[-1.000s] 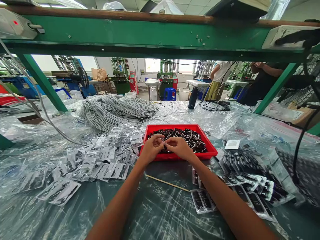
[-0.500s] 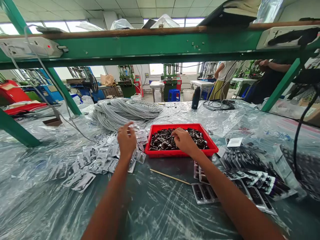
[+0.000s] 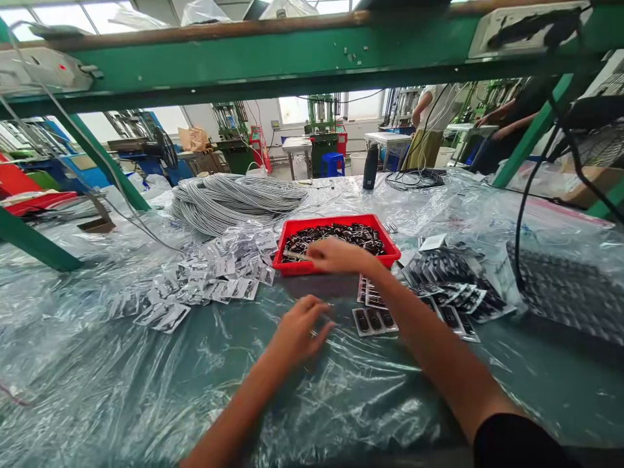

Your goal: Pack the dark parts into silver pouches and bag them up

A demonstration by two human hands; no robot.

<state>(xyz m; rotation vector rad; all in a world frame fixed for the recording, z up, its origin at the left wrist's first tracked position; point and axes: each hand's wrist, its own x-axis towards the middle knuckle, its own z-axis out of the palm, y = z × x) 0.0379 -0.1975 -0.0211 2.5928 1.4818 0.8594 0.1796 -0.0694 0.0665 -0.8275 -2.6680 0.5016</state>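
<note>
A red tray (image 3: 287, 268) full of small black parts with shiny metal ends (image 3: 341, 233) stands in front of me. Over its front edge, my right hand (image 3: 336, 255) is closed, blurred by motion. A thin wooden stick (image 3: 295, 256) pokes out leftward from its fingers, and the rest of the stick is hidden. My left hand (image 3: 299, 328) is nearer to me, low over the plastic-covered table, thumb and fingers apart, with nothing visible in it. Clear packs of black parts (image 3: 374, 321) lie beneath my right forearm.
Small silvery packets (image 3: 219, 268) are heaped at left, before a coil of grey cable (image 3: 234, 198). More blister packs (image 3: 439, 273) are piled at right, near a hanging black cable (image 3: 524, 221). A dark bottle (image 3: 370, 168) stands behind the tray. A green shelf beam (image 3: 244, 62) crosses above.
My left hand has come from the packets toward me and right. The stick has left the table and is in my right hand, now at the tray's front edge. The view has tilted down.
</note>
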